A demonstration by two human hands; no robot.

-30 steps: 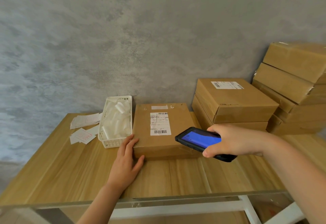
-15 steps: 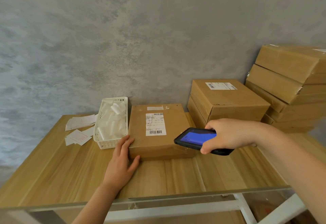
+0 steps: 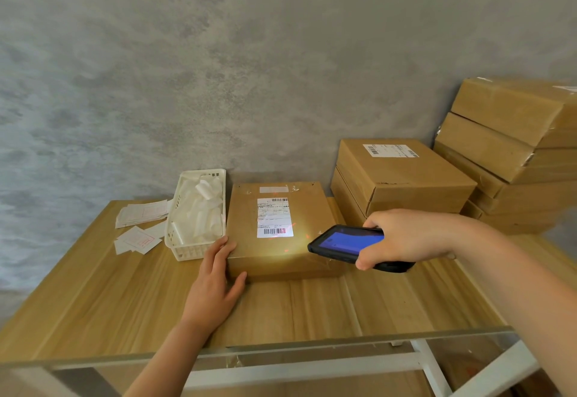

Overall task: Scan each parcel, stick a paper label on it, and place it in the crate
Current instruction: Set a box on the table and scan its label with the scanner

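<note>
A flat brown cardboard parcel point(image 3: 309, 225) lies on the wooden table point(image 3: 93, 296), with a white shipping label point(image 3: 274, 217) on its top. My left hand point(image 3: 215, 284) rests flat against the parcel's near left corner, fingers straight. My right hand point(image 3: 406, 237) grips a black handheld scanner point(image 3: 349, 245) with a blue screen, held just right of the parcel and pointed at it. A patch of light and red dots fall on the label's lower barcode and the box top. No crate is in view.
A white plastic basket point(image 3: 175, 240) of white paper rolls stands left of the parcel. Loose paper labels point(image 3: 140, 228) lie further left. More parcels are stacked at the back right point(image 3: 399, 178) and far right point(image 3: 512, 146). A grey wall stands behind.
The scanner's light now shines on the parcel's label and top; before it was dark. My right hand has shifted slightly with the scanner. My left hand stays at the corner.
</note>
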